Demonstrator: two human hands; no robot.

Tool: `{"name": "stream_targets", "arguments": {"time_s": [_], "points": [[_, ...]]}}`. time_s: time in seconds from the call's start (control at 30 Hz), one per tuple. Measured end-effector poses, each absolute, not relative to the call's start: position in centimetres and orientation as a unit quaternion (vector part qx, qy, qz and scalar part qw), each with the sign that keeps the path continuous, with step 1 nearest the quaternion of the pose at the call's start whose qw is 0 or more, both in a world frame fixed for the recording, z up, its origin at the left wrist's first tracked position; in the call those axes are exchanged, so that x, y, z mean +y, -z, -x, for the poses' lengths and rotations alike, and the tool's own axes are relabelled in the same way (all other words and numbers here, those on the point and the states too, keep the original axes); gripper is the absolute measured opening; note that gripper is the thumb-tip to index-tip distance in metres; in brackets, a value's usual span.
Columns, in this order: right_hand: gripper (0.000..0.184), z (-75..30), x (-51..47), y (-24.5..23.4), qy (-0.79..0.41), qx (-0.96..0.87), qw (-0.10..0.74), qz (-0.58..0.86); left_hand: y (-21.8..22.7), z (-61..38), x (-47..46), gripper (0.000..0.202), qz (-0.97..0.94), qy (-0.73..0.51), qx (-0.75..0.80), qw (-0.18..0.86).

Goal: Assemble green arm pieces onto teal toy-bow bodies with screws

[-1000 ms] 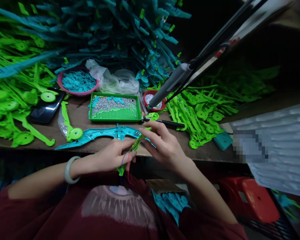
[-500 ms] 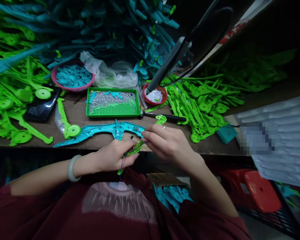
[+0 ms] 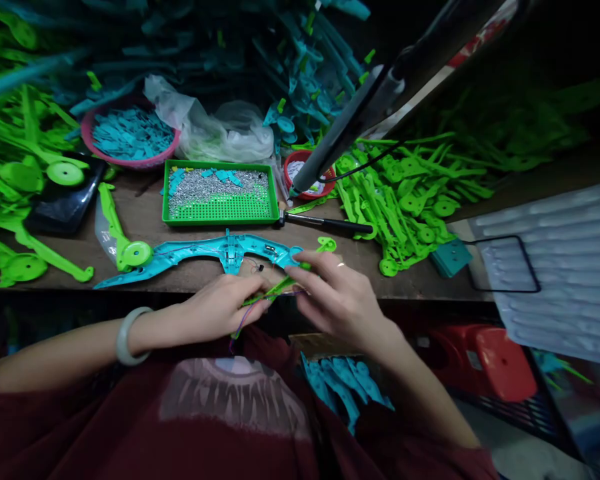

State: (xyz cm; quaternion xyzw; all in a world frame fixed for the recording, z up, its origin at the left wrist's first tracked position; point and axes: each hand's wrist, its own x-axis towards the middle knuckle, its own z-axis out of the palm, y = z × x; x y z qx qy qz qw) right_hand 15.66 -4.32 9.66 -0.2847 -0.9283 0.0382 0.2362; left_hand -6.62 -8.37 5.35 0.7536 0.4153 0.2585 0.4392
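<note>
My left hand [image 3: 220,310] and my right hand [image 3: 335,297] meet at the table's near edge, both pinched on a slim green plastic arm [image 3: 285,283] with thin red and blue wires [image 3: 240,327] hanging from it. The arm's round end [image 3: 326,244] sticks out past my right fingers. Just behind the hands a long teal plastic bow-shaped piece [image 3: 200,255] lies flat on the wooden table [image 3: 150,223]. A pale bangle sits on my left wrist.
A green tray [image 3: 220,193] of small metal screws stands behind the teal piece, with a screwdriver [image 3: 325,223] to its right. A pink bowl [image 3: 127,133] of teal bits, a small red bowl [image 3: 305,173], a phone [image 3: 63,203] and heaps of green parts [image 3: 405,207] surround them. A powered screwdriver [image 3: 340,137] hangs overhead.
The view has tilted slightly. My hands stay together on the green arm, with my right fingers shifting along it; the teal piece has not moved.
</note>
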Motion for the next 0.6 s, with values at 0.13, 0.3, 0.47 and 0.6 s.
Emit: {"name": "stream_targets", "arguments": {"time_s": [0.13, 0.3, 0.47, 0.6], "points": [[0.029, -14.0, -6.9, -6.2, -0.314, -0.681, 0.467, 0.468, -5.4, 5.7, -8.7, 0.015, -0.629, -0.339, 0.436, 0.547], [0.021, -12.6, -7.5, -3.6, -0.619, -0.516, 0.384, 0.45, -5.1, 4.4, -9.1, 0.016, -0.537, -0.409, 0.39, 0.626], [0.023, -12.9, -6.8, -2.9, -0.647, -0.463, 0.405, 0.45, -4.9, 4.5, -9.1, 0.017, -0.506, -0.415, 0.367, 0.661], [0.021, -12.9, -6.7, -2.9, -0.656, -0.459, 0.401, 0.445, -4.4, 4.7, -9.1, 0.022, -0.5, -0.406, 0.374, 0.668]]}}
